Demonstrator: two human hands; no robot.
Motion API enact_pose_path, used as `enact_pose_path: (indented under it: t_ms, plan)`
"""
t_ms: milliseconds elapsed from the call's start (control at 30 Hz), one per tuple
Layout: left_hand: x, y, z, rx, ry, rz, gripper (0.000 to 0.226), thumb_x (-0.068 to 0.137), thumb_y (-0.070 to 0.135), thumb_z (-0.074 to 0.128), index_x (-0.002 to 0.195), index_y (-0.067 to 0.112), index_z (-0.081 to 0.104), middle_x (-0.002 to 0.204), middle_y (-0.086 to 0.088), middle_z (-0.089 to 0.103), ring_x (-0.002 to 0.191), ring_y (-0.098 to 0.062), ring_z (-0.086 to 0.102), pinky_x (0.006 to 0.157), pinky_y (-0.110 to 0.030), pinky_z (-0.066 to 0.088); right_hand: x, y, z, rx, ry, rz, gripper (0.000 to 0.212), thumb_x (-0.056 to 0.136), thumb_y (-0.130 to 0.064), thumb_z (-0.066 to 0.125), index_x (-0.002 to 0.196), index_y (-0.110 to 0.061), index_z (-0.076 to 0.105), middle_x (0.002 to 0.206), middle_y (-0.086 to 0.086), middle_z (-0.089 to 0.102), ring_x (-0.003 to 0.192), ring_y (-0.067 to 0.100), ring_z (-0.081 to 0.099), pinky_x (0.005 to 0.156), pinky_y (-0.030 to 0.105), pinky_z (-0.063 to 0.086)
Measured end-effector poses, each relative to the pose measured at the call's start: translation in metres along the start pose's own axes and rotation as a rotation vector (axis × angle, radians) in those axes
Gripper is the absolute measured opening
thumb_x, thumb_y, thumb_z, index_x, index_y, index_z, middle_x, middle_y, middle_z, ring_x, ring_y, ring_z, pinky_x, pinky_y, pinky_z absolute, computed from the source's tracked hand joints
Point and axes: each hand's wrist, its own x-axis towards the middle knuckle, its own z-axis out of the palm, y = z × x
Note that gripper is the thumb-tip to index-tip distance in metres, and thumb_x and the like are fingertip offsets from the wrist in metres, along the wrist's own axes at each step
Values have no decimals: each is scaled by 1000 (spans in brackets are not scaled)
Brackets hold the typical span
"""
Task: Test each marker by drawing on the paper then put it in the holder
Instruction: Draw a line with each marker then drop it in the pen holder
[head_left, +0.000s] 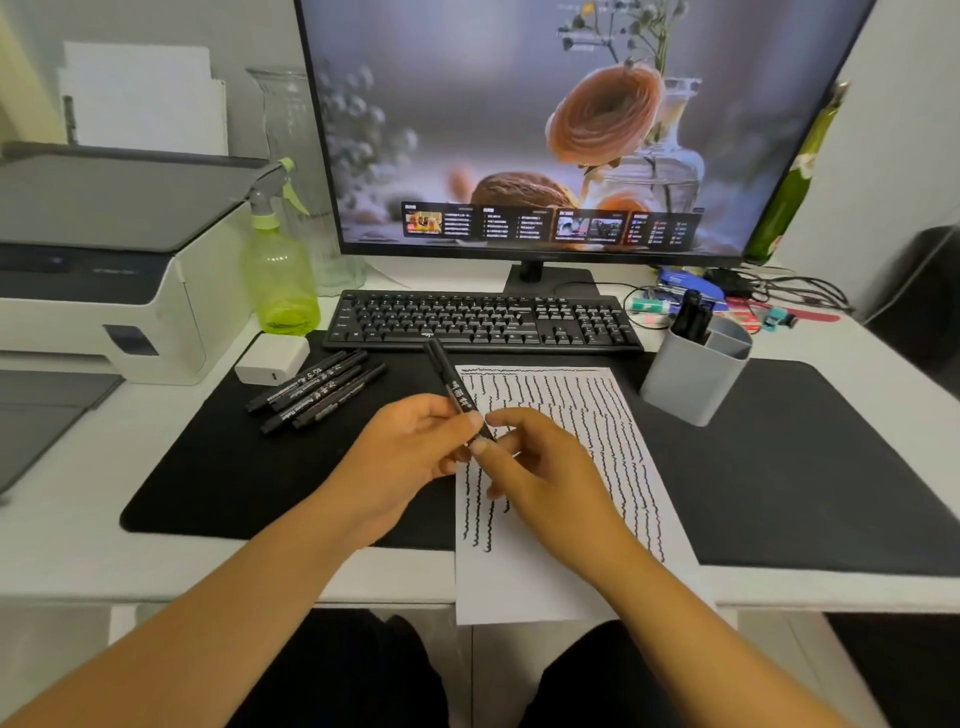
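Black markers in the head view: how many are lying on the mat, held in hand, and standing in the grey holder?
Black markers lying on the black desk mat: 4
Black marker held by both hands: 1
Black markers standing in the grey plastic holder: 2
Total: 7

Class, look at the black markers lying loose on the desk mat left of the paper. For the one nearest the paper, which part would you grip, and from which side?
Grip the nearest loose marker around mid-barrel, coming from above with fingers pinching across its width. It lies flat and slanted, packed beside three others, so only its top and paper-side edge look free. The left hand seems closest, but grips a marker.
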Motion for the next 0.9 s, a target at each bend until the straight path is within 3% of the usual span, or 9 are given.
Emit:
enact_pose_path:
  t_ms: [167, 267, 400, 467, 567, 633, 733, 800, 900]
  plan:
    - [-2, 7, -16, -103, 10, 0, 21, 90, 21, 63, 108, 11, 65, 86, -7, 66, 72, -15, 60, 65, -26, 50, -2, 1, -16, -8, -24, -80, 8, 97, -23, 63, 100, -25, 71, 74, 2, 65, 63, 14, 62, 58, 19, 50]
    - [-2, 17, -37, 159, 9, 105, 21, 89, 24, 63, 110, 18, 63, 84, -4, 70, 68, -15, 59, 62, -28, 48, -4, 1, -31, 43, -61, -95, 12, 95, -33, 63, 92, -32, 74, 62, -5, 63, 53, 3, 54, 53, 13, 42]
    - [-7, 31, -42, 611, -195, 221, 15, 86, 42, 59, 99, 39, 67, 79, 7, 69, 62, -6, 60, 58, -20, 50, -2, 1, -34, 369, 20, -71, 23, 88, -39, 62, 89, -22, 78, 60, 0, 61, 52, 14, 52, 60, 28, 47]
    - [-12, 37, -32, 755, -268, 324, 21, 83, 54, 52, 100, 46, 64, 82, 19, 66, 70, -3, 62, 64, -13, 49, -2, 0, -24, 567, 35, -75, 22, 89, -37, 63, 88, -19, 74, 60, 1, 61, 47, 16, 52, 55, 30, 48]
    - [-18, 41, -19, 970, -292, 490, 35, 90, 58, 38, 101, 36, 63, 81, 18, 58, 80, -2, 58, 66, -14, 44, -3, -3, -14, 567, -28, -178, 24, 95, -41, 61, 86, -20, 66, 63, 5, 66, 41, 17, 53, 49, 25, 47]
    - [-23, 37, -13, 1095, -255, 527, 40, 92, 61, 22, 88, 36, 53, 75, 18, 49, 75, -2, 54, 63, -18, 40, -3, -5, -14, 547, -58, -215, 29, 97, -43, 60, 85, -18, 66, 67, 8, 70, 39, 17, 54, 47, 23, 47]
    - [-35, 29, -9, 1165, -228, 587, 40, 91, 63, 12, 82, 38, 42, 71, 19, 44, 74, -1, 51, 57, -18, 39, -8, -8, -18, 505, -116, -342, 28, 99, -32, 59, 82, -11, 66, 71, 8, 75, 38, 16, 60, 48, 20, 50]
    - [-40, 30, -31, 1128, -226, 555, 34, 96, 48, 23, 78, 33, 48, 73, 19, 52, 74, 5, 51, 59, -14, 40, -14, -5, -37, 591, -15, -349, 22, 97, -15, 56, 77, -13, 66, 64, 6, 74, 35, 14, 60, 45, 18, 49]
    - [-40, 36, -97, 1014, 43, 303, 39, 101, 39, 26, 74, 30, 53, 61, 2, 53, 57, -6, 51, 55, -24, 38, -22, 4, -98, 710, 310, -264, 25, 87, -17, 53, 63, -23, 60, 54, 3, 67, 30, 15, 51, 40, 16, 43]
